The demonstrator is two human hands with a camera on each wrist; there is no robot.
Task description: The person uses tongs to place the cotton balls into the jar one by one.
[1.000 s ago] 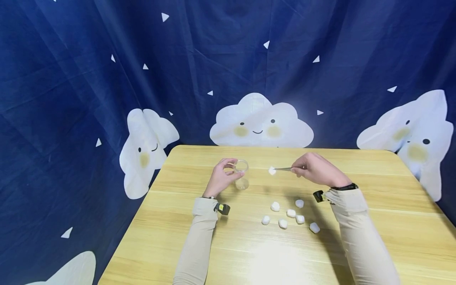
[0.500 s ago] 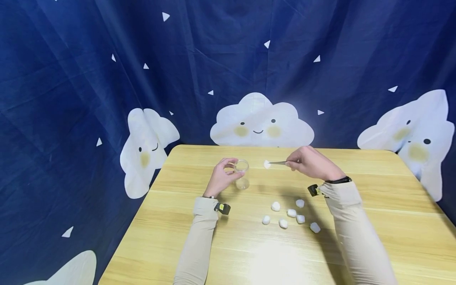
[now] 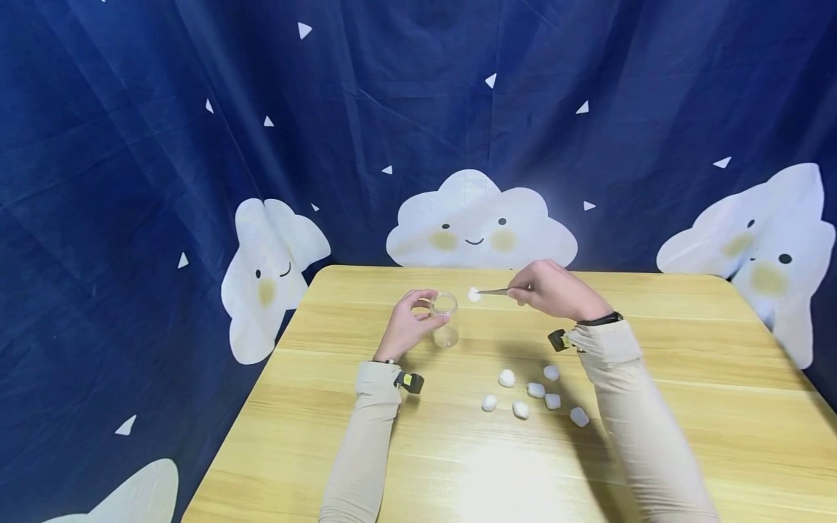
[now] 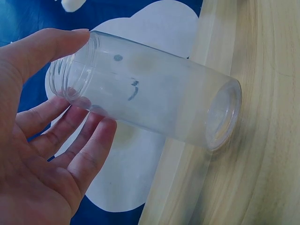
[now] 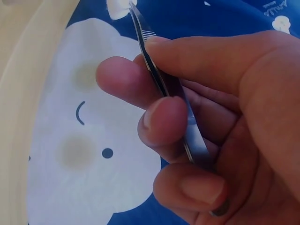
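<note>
A clear jar (image 4: pixel 150 89), see-through with a threaded open mouth, stands upright on the table. My left hand (image 3: pixel 407 325) grips it near the mouth, thumb on one side and fingers on the other. In the right wrist view, metal tweezers (image 5: pixel 161 84) lie between the thumb and fingers of my right hand (image 3: pixel 552 292). Their tips pinch a white cotton ball (image 3: pixel 474 294), raised just right of the jar's mouth. Part of that ball is cut off at the top of the right wrist view.
Several more cotton balls (image 3: pixel 535 390) lie scattered on the wooden table (image 3: pixel 294 407), nearer to me and right of the jar. A dark blue curtain (image 3: pixel 360 94) with cloud prints hangs behind the table's far edge.
My right hand has moved left and slightly away from me, carrying the cotton ball in the tweezers closer to the jar. The left hand and jar have stayed in place.
</note>
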